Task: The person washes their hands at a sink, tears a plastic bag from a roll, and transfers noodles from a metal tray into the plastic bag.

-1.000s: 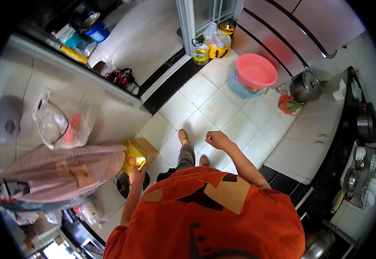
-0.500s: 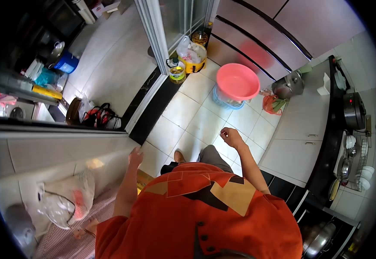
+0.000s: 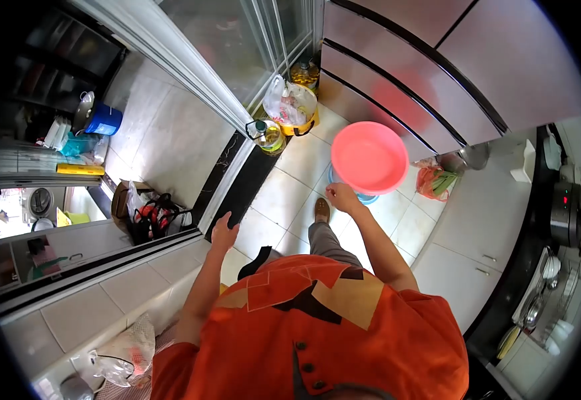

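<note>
My right hand (image 3: 342,197) is curled into a loose fist with nothing visible in it. In the view it lies just below the near edge of a pink plastic basin (image 3: 370,157); I cannot make out any contact. Under the basin, part of a blue tub (image 3: 368,199) shows on the tiled floor. My left hand (image 3: 224,233) hangs out to the side with its fingers apart, holding nothing. It is nearest to the black door sill (image 3: 234,212). One brown shoe (image 3: 322,210) is forward on the tiles.
A large fridge (image 3: 397,53) stands behind the basin. An oil bottle (image 3: 268,137) and a yellow bucket (image 3: 295,110) with plastic bags are by the glass door. At right, a red bag of greens (image 3: 435,183) sits beside white cabinets (image 3: 467,227); a rice cooker (image 3: 566,210) is on the counter.
My body has stepped forward, so the basin is nearer. The shoe has come forward, and my right hand has moved up and left in the view, close to the basin's near edge.
</note>
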Motion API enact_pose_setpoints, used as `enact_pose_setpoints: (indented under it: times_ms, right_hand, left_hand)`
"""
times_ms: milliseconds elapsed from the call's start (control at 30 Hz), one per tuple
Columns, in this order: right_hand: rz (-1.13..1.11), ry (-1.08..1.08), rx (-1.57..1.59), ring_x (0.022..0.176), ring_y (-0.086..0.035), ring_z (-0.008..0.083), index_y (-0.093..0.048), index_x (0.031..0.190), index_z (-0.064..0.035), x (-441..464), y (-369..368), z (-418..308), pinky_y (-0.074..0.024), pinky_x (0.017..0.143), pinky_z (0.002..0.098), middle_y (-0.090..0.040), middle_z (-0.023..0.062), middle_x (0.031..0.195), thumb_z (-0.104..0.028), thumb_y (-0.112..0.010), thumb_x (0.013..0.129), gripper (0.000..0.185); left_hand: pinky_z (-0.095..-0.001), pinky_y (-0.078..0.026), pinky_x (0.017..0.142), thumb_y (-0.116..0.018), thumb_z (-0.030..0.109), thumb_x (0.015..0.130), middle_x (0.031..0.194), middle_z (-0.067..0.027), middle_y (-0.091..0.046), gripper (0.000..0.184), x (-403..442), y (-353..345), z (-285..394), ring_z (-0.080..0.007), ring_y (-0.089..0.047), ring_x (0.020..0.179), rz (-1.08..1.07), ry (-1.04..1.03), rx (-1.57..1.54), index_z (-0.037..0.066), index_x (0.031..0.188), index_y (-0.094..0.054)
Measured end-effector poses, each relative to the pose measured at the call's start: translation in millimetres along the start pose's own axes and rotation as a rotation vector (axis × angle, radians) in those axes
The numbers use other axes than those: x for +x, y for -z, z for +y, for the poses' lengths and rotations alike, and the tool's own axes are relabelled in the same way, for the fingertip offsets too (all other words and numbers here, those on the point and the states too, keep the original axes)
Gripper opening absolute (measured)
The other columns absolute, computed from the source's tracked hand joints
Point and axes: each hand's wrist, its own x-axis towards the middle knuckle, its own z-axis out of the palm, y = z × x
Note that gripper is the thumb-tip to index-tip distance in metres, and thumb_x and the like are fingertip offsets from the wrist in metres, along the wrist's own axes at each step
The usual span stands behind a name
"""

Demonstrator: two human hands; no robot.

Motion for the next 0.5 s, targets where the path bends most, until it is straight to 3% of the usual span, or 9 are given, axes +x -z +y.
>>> enact_pose_setpoints:
  times_ms: [33, 100, 267, 333, 500]
  right_hand:
    - [0.015, 0.010, 0.019, 0.075, -0.064, 0.0294, -0.065, 0.093, -0.0018, 13, 8, -1, -0.0500, 0.067, 0.0376, -0.066, 0.0152, 0.079, -0.020, -0.059, 0.084, 0.021]
    - [-0.036, 0.012, -0.031, 0.078, -0.064, 0.0301, -0.065, 0.094, -0.0023, 44, 14, 2, -0.0500, 0.069, 0.0387, -0.066, 0.0154, 0.081, -0.020, -0.059, 0.084, 0.021]
    - [-0.129, 0.010, -0.096, 0.081, -0.064, 0.0323, -0.065, 0.096, -0.0038, 103, 16, 11, -0.0498, 0.073, 0.0411, -0.066, 0.0162, 0.085, -0.021, -0.060, 0.083, 0.022]
    - [-0.117, -0.029, -0.043, 0.085, -0.061, 0.0362, -0.064, 0.089, -0.0050, 120, 17, 13, -0.0487, 0.076, 0.0445, -0.065, 0.0175, 0.088, -0.022, -0.059, 0.082, 0.019]
    - [-0.110, -0.067, -0.135, 0.084, -0.061, 0.0363, -0.064, 0.086, -0.0046, 168, 30, 19, -0.0489, 0.075, 0.0443, -0.065, 0.0177, 0.087, -0.021, -0.057, 0.081, 0.018]
  left_hand:
    - [-0.0398, -0.048, 0.084, -0.068, 0.025, 0.079, 0.113, -0.0198, -0.058, 0.056, 8, 0, 10, -0.0330, -0.060, 0.095, -0.013, 0.034, -0.066, 0.006, 0.128, -0.050]
    - [-0.0359, -0.052, 0.071, -0.068, 0.022, 0.080, 0.109, -0.0183, -0.059, 0.055, 23, -3, 28, -0.0279, -0.063, 0.077, 0.032, 0.011, -0.189, 0.006, 0.128, -0.050]
    - [-0.0330, -0.051, 0.070, -0.066, 0.018, 0.082, 0.112, -0.0170, -0.058, 0.053, 59, 6, 72, -0.0236, -0.064, 0.074, -0.053, 0.024, -0.293, 0.005, 0.130, -0.048]
    - [-0.0331, -0.052, 0.070, -0.066, 0.017, 0.083, 0.113, -0.0166, -0.058, 0.053, 76, 15, 83, -0.0234, -0.064, 0.074, -0.113, -0.025, -0.319, 0.005, 0.131, -0.047]
    - [-0.0311, -0.052, 0.071, -0.066, 0.018, 0.083, 0.115, -0.0167, -0.059, 0.052, 130, 27, 74, -0.0240, -0.065, 0.077, -0.078, -0.122, -0.397, 0.006, 0.131, -0.047]
